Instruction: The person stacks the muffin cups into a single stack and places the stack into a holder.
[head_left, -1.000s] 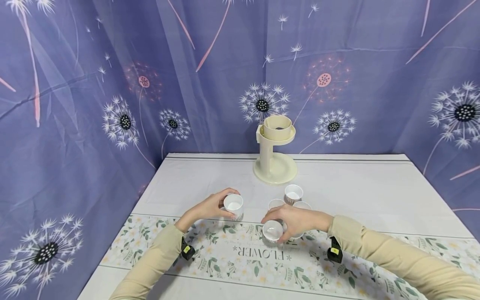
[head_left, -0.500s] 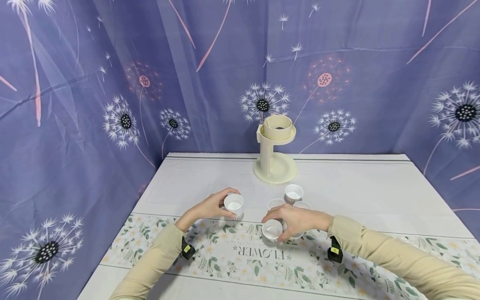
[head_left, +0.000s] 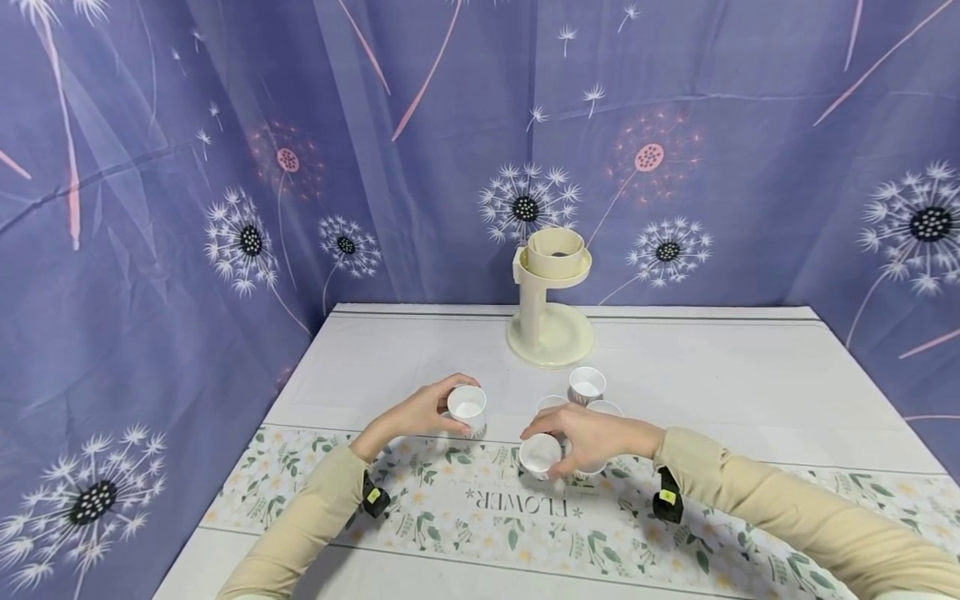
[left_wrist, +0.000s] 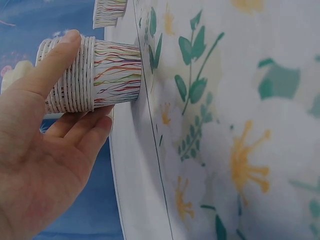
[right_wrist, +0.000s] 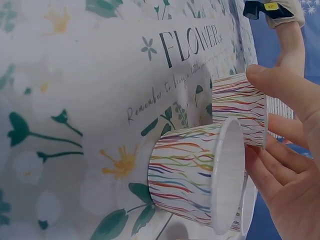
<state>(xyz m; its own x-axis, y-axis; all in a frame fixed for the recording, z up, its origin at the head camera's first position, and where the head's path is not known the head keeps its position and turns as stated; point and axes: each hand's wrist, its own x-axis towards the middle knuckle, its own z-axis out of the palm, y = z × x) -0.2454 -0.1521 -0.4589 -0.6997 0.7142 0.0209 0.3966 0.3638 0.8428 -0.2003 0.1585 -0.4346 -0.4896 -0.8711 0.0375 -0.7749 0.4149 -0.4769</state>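
My left hand (head_left: 420,412) grips a stack of nested paper cups (left_wrist: 117,72), their white rims piled close together above streaky coloured lines. In the head view the stack (head_left: 467,405) stands upright at the left. Thumb and fingers of my right hand (head_left: 592,435) hold a single paper cup (head_left: 540,454) with the same streaks, just right of the stack. The right wrist view shows this gripped cup (right_wrist: 235,102) beyond another paper cup (right_wrist: 182,172) that stands loose. Several more cups, including a farther paper cup (head_left: 587,383), stand around the right hand, which partly hides some.
A cream stand (head_left: 532,312) with a ring-shaped top holding a funnel-like cup (head_left: 555,254) is at the back of the table. The tablecloth (head_left: 712,367) has a floral band across its front. A blue dandelion-print curtain (head_left: 420,208) hangs behind and at the sides.
My right hand has shifted the cup it holds a little to the left and away from me. The left hand and its stack have stayed put.
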